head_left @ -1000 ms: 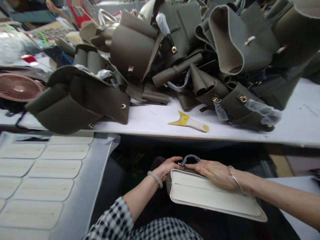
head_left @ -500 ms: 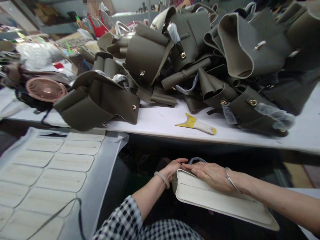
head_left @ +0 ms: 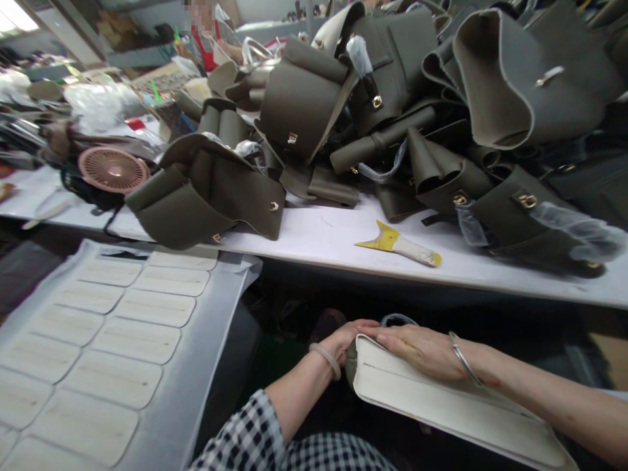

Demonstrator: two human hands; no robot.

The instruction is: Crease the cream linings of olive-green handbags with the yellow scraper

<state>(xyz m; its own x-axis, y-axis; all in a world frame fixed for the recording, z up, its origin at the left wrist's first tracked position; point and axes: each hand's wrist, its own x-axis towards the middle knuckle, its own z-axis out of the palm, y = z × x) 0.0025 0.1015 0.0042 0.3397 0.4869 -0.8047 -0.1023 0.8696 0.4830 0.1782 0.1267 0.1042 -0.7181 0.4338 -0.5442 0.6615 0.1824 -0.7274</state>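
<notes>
A grey-green handbag with a cream panel [head_left: 441,402] facing up lies tilted in front of me, below the table edge. My left hand [head_left: 350,340] is closed at its left end, fingers tucked behind the far edge and partly hidden. Along the upper edge lies my right hand [head_left: 422,350], its fingers together and pressed over the bag, tips meeting the left hand. A loop wrapped in clear plastic [head_left: 398,319] rises behind the right fingers. The bag's underside is hidden.
Grey-green bags [head_left: 304,98] are heaped across the white table [head_left: 324,229]. A yellow-ended tool [head_left: 400,245] lies near its front edge. A pink fan [head_left: 114,170] stands left. Several cream panels [head_left: 137,340] lie in rows on a sheet at lower left. Another person [head_left: 209,39] is behind.
The view has turned slightly left, so the table and heap appear shifted right. Both hands keep their places on the bag, with the right fingers slightly closer to the left hand.
</notes>
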